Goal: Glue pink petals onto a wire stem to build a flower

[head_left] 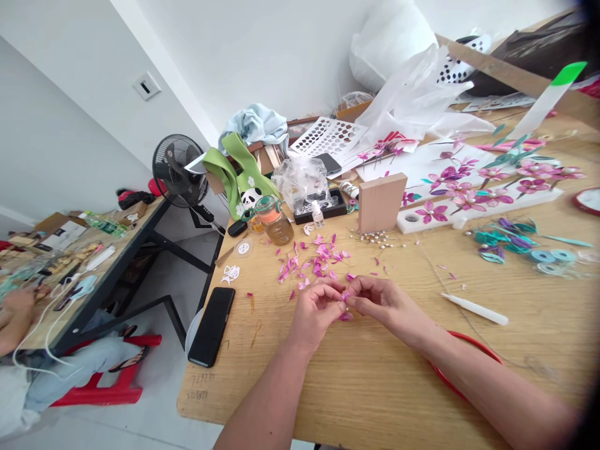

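Observation:
Both hands meet over the wooden table, fingertips pinched together. Between them is a small pink-purple petal piece [345,297], mostly covered by the fingers. My left hand [319,307] is closed on it from the left, and my right hand [377,302] pinches it from the right. A pale bead seems to show at the fingertips, too small to be sure. Just beyond the hands lies a loose scatter of pink petals [323,251]. Pearl-tipped stems [380,239] lie farther back, by a pinkish block [382,203].
Finished pink flowers [469,197] stand in a white foam strip [515,199] at the right. A white pen-like tool [475,309] lies right of my hands, a black phone [212,326] to the left. A lidded glass jar [276,225] stands behind. Another person sits far left.

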Motion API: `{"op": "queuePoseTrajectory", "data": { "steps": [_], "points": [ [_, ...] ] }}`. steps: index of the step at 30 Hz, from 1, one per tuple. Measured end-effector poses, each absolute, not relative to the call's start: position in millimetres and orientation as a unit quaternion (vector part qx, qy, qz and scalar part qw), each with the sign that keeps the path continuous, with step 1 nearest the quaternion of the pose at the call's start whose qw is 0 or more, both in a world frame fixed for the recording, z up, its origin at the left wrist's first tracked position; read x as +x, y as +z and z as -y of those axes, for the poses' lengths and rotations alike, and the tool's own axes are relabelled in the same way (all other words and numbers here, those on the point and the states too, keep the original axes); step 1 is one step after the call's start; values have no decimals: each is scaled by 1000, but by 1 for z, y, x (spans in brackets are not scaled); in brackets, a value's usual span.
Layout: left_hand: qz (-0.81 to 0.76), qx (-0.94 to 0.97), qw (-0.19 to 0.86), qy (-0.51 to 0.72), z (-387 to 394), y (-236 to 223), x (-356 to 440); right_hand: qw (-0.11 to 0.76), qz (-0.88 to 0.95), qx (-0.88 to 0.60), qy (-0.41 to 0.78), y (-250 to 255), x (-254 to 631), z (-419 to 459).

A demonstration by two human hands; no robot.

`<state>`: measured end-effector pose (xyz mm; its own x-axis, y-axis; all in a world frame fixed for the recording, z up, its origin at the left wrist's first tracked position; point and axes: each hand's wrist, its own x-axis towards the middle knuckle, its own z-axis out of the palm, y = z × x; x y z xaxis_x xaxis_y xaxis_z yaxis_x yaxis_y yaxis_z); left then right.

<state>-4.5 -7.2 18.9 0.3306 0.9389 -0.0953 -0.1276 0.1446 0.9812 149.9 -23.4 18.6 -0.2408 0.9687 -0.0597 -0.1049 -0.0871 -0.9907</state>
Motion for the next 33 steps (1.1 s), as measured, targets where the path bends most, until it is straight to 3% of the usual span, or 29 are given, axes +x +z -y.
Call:
{"op": "queuePoseTrajectory", "data": {
  "steps": [33],
  "points": [
    [-397,479,665,413,7,19,-5,440,496,-439,606,28,149,22]
  ]
}}
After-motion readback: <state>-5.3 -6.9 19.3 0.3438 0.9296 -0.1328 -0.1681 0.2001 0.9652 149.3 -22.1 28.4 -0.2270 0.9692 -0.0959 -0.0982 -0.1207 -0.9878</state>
